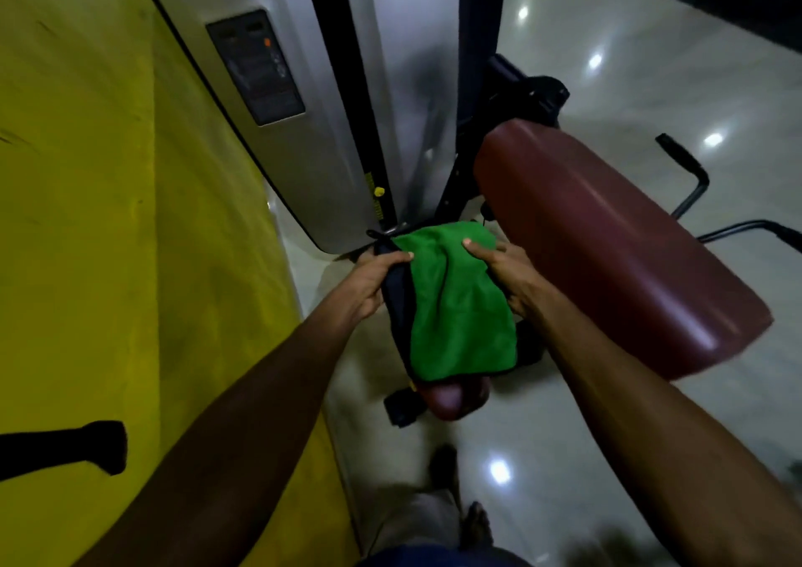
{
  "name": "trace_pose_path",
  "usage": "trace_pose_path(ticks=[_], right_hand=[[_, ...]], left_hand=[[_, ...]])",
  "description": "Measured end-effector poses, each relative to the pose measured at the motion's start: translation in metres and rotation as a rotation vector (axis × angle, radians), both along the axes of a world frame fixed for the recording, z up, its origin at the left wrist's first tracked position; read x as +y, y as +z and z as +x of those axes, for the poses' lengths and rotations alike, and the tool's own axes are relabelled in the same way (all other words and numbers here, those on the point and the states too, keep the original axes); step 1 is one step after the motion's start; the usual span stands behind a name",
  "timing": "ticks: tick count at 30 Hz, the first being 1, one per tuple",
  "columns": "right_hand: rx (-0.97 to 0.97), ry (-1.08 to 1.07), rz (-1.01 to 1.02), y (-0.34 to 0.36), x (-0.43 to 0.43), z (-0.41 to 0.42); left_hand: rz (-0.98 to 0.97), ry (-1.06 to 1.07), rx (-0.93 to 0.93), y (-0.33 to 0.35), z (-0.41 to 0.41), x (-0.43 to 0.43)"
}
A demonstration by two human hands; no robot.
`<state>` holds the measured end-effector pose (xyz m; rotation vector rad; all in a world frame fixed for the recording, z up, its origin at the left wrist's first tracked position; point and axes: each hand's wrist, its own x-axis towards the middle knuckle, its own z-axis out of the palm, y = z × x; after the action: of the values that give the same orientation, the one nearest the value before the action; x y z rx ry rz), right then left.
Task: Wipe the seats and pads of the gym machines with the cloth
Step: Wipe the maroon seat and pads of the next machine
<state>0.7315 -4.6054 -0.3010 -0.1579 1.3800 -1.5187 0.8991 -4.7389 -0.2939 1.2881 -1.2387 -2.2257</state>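
While the left hand pinches the left edge of the green cloth, thumb on top, the right hand grips the right edge likewise, and the plush, dark-bound fabric sags in creases between them, just left of the broad maroon seat pad, which is smooth, glossy and round-cornered. The cloth hides most of a small maroon roller pad below it; only its rounded near end shows, and contact between them cannot be confirmed. The label on the grey metal shroud is too blurred to read.
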Motion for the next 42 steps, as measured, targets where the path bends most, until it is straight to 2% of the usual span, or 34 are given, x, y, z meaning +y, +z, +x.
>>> trace_pose_path(ticks=[3,5,7,9,11,13,15,16,18,20,21,23,25,28,29,30,32,33,35,38,40,42], right_hand=[[0.078,-0.13,0.092,-0.023,0.032,0.011],[0.088,-0.154,0.126,-0.031,0.05,0.021],[0.04,-0.104,0.097,-0.044,0.066,0.03],[0.047,0.019,0.054,-0.058,0.08,0.041],[0.212,0.186,0.09,-0.068,0.091,0.051],[0.348,0.267,0.154,-0.077,0.095,0.062],[0.391,0.27,0.198,-0.085,0.098,0.072],[0.436,0.269,0.239,-0.093,0.097,0.076],[0.598,0.266,0.352,-0.109,0.097,0.085],[0.778,0.297,0.415,-0.123,0.1,0.09],[0.8,0.297,0.424,-0.13,0.1,0.092],[0.649,0.254,0.417,-0.135,0.102,0.104],[0.586,0.122,0.437,-0.14,0.1,0.115],[0.662,-0.149,0.672,-0.153,0.093,0.131],[0.588,-0.222,0.745,-0.153,0.09,0.139],[0.425,-0.278,0.736,-0.151,0.086,0.146],[-0.018,-0.349,0.451,-0.167,0.077,0.156],[-0.149,-0.355,0.311,-0.181,0.076,0.16],[-0.138,-0.422,0.279,-0.206,0.078,0.165],[0.275,-0.486,0.49,-0.235,0.089,0.161],[0.501,-0.473,0.507,-0.249,0.095,0.161],[0.716,-0.425,0.588,-0.269,0.096,0.158]], left_hand=[[-0.078,-0.076,0.015,-0.011,0.009,0.023],[-0.243,-0.257,-0.115,-0.02,0.02,0.037],[-0.313,-0.264,-0.166,-0.035,0.028,0.046],[-0.171,-0.072,-0.127,-0.045,0.038,0.051],[-0.009,0.034,-0.087,-0.055,0.049,0.053],[0.087,0.024,-0.04,-0.067,0.057,0.054],[0.08,-0.109,-0.014,-0.073,0.065,0.059],[0.01,-0.244,-0.056,-0.085,0.069,0.057],[-0.238,-0.544,-0.262,-0.103,0.079,0.051],[-0.488,-0.708,-0.499,-0.119,0.088,0.044],[-0.561,-0.733,-0.589,-0.124,0.091,0.04],[-0.657,-0.745,-0.669,-0.13,0.095,0.039],[-0.67,-0.694,-0.603,-0.138,0.091,0.043],[-0.505,-0.572,-0.463,-0.149,0.081,0.056],[-0.44,-0.572,-0.401,-0.15,0.078,0.065],[-0.399,-0.604,-0.35,-0.152,0.074,0.076],[-0.362,-0.739,-0.281,-0.164,0.067,0.097],[-0.324,-0.78,-0.256,-0.172,0.067,0.107],[-0.182,-0.693,-0.222,-0.184,0.068,0.115],[-0.011,-0.33,-0.217,-0.206,0.071,0.112],[0.102,-0.07,-0.307,-0.227,0.075,0.106],[0.136,0.075,-0.409,-0.256,0.078,0.1]])
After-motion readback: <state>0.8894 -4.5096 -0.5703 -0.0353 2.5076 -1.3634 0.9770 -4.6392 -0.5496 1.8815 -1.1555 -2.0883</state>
